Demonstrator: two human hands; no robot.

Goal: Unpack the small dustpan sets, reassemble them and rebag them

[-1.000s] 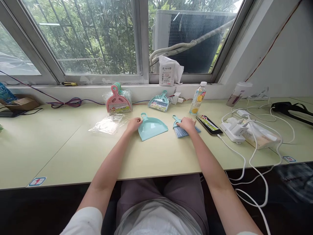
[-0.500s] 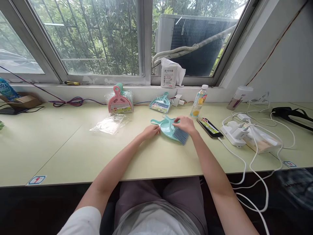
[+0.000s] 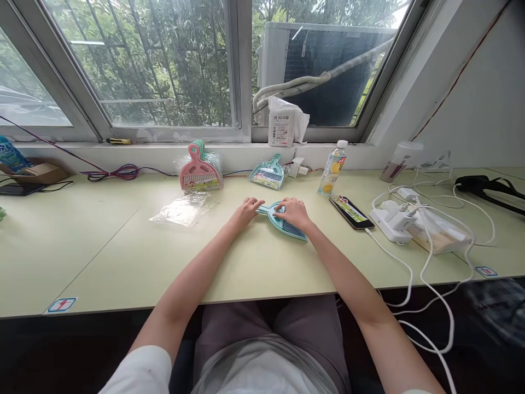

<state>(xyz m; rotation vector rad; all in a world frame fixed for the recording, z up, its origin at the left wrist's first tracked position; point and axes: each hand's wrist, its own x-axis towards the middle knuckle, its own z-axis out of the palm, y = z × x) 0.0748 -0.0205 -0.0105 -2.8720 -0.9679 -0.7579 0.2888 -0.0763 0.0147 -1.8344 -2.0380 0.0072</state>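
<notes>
A mint-green dustpan (image 3: 280, 226) lies on the table in front of me, its handle pointing left. The small hand brush (image 3: 294, 230) with blue-grey bristles rests inside it, the two handles lined up. My left hand (image 3: 245, 213) is closed at the handle end, thumb and fingers around the dustpan's handle. From above, my right hand (image 3: 293, 212) grips the brush near its middle and covers part of it. Behind them, another mint dustpan-and-brush set (image 3: 268, 172) with a printed label leans near the wall. To its left stands a stack of sets with a pink one (image 3: 199, 171) in front.
A clear plastic wrapper (image 3: 182, 210) lies left of my hands. To the right are a drink bottle (image 3: 332, 168), a phone (image 3: 351, 212) with a label on it, and a white power strip (image 3: 391, 223) with trailing cables. A white box (image 3: 281, 127) sits on the sill.
The brush has turned and moved left into the dustpan, so its handle now lies along the pan's handle. My right hand moved left with it; my left hand shifted slightly up and left.
</notes>
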